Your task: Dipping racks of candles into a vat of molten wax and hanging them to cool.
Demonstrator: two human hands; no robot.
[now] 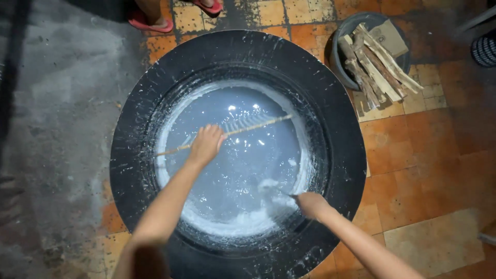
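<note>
**Two hands at the black pan**

My right hand (311, 204) pinches a small tool at the near foam; I'd keep it low along the rim. My left hand (206, 144) grips a thin stick (258, 124) over the milky liquid (232, 170) in the pan (341, 155). Beyond, a bucket (343, 31) holds firewood (377, 67) and a brown cardboard piece (388, 36).

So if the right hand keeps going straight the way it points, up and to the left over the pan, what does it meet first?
Likely the white foamy patch on the grey liquid just ahead of the right hand, then open liquid toward the left hand and its thin stick. Its height above the surface is unclear.
</note>
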